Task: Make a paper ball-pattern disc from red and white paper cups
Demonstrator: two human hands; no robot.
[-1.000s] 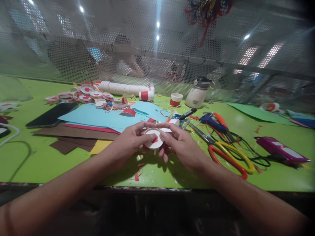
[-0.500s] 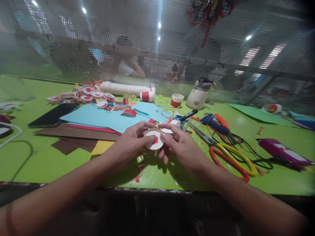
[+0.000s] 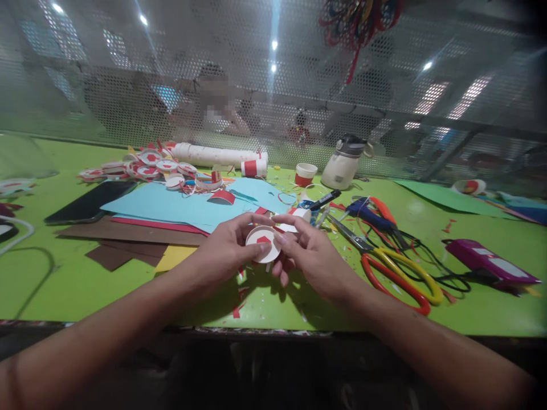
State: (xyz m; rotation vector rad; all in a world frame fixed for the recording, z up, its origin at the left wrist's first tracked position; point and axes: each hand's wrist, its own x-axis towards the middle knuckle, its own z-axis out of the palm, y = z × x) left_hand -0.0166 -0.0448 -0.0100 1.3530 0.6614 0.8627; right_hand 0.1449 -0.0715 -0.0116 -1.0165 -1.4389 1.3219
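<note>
Left hand (image 3: 222, 250) and right hand (image 3: 314, 253) both pinch white paper disc (image 3: 262, 244) above green bench (image 3: 64, 279), red piece at centre. Better: light grip on rim, disc level, thumbs pressing red piece flat.

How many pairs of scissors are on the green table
2: red-and-yellow-handled scissors right of the right hand, and blue-and-orange-handled scissors behind them, both on the green table. Paper clutter may hide others.

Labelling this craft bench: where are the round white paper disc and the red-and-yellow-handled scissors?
Round white paper disc (image 3: 262, 243), head view, its face beside the red patch.
Red-and-yellow-handled scissors (image 3: 421, 285), head view, yellow handle loop.
</note>
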